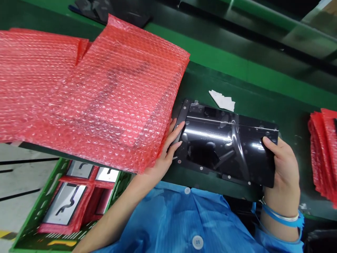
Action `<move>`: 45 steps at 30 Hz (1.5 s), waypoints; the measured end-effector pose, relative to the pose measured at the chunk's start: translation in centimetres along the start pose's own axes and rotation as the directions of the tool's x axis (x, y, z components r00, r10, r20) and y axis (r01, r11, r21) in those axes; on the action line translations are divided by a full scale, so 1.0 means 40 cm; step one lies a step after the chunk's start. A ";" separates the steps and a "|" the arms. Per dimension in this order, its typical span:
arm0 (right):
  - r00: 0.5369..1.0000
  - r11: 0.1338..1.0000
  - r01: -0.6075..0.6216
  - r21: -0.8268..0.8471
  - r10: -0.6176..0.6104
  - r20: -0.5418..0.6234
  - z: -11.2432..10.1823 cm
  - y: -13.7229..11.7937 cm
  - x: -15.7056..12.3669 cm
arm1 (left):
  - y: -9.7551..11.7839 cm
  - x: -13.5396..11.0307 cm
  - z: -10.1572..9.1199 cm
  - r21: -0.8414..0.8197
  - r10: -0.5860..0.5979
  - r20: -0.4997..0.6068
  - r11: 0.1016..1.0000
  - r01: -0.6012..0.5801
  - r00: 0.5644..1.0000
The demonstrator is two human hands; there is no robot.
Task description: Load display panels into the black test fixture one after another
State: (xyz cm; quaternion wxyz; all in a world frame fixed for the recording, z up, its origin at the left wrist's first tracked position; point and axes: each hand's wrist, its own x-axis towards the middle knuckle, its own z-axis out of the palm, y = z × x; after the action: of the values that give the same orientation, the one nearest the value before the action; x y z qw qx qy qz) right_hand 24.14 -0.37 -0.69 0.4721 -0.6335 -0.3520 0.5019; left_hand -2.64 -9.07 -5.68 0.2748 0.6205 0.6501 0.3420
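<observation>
The black panel is over the green counter, its right end gripped by the right hand, thumb on top, while the left hand rests half-open fingers against its left edge (whether that one also grips the red bubble-wrap bag left of the panel, I can't tell). Beyond the panel's far edge lies a white scrap.

The black panel hides fingers of the right hand; rightmost bags are cropped.
</observation>
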 end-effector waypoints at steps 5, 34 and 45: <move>1.000 1.000 0.020 -0.018 -0.020 0.010 -0.006 0.002 -0.001 | -0.004 0.000 -0.001 0.044 0.001 0.026 0.999 -0.003 1.000; 0.993 0.895 0.070 -0.441 -0.018 0.120 -0.044 -0.019 0.023 | -0.019 -0.016 0.021 0.171 0.070 -0.020 0.983 -0.066 0.997; 0.915 0.205 0.352 -0.913 0.128 0.382 -0.089 -0.100 0.116 | 0.002 -0.006 0.016 0.333 0.144 -0.093 0.937 -0.106 0.985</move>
State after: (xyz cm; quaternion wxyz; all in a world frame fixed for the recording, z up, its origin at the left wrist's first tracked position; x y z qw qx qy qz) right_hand 28.83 4.23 1.88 -0.0716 -0.6495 -0.7167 0.2437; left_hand -2.05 -9.24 -6.02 0.1076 0.6766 0.6718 0.2816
